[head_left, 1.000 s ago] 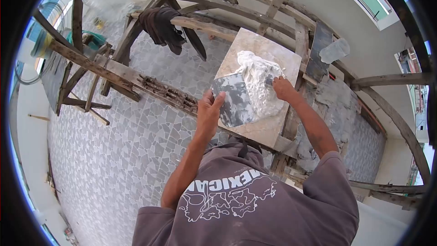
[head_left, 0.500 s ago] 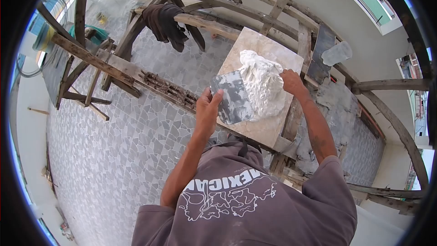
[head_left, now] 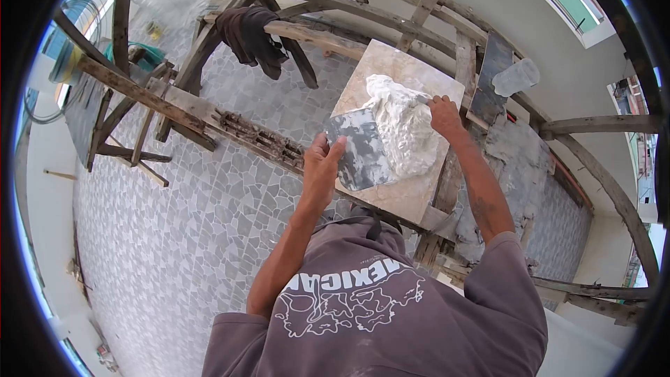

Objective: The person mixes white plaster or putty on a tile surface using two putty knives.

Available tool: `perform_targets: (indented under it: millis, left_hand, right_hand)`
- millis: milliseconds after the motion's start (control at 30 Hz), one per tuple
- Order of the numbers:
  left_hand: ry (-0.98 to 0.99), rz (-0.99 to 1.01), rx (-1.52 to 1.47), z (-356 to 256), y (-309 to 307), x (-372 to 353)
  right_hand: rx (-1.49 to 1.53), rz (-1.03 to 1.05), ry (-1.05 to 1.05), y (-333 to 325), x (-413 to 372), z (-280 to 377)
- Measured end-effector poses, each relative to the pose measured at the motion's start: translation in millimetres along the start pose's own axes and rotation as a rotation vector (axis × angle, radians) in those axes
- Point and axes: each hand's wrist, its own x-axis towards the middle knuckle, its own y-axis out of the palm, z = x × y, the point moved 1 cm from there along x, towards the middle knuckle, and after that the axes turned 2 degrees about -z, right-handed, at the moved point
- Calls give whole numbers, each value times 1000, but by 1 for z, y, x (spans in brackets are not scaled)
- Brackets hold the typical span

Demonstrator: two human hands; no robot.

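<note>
A mound of wet white putty (head_left: 408,136) is heaped on a square beige marbled tile (head_left: 433,206). My left hand (head_left: 322,165) grips the near-left edge of a flat grey plate (head_left: 359,152), thumb on top. White smears mark the plate, which is tilted over the tile's left side and against the putty. At the mound's far-right edge, my right hand (head_left: 447,115) is closed on what looks like a putty knife (head_left: 423,100). Only a little of its blade shows by the putty; the fingers hide the rest.
Rough wooden beams (head_left: 328,0) stand around the tile. A dark cloth (head_left: 255,35) hangs over one at upper left. Beyond my right hand lie a dark board (head_left: 493,70) and a translucent plastic container (head_left: 516,78). Patterned grey floor tiles (head_left: 174,251) spread below left.
My right hand has drawn slightly up and toward the mound's far edge, its fingers turned. The grey plate has tilted a little in my left hand, and its smears look different.
</note>
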Motion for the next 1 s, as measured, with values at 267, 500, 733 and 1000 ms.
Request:
perform_targets:
  millis: [267, 500, 733, 1000]
  left_hand:
    - [22, -12, 8, -4, -2, 1]
    - [31, 6, 1, -10, 4, 1]
    - [13, 29, 20, -2, 1, 3]
    - [20, -6, 11, -4, -2, 0]
  right_hand:
    - [-83, 208, -249, -33, -4, 12]
    - [-89, 169, -358, 19, -25, 32]
    - [-62, -55, -357, -24, -17, 35]
    - [-54, 213, -349, -54, -9, 46]
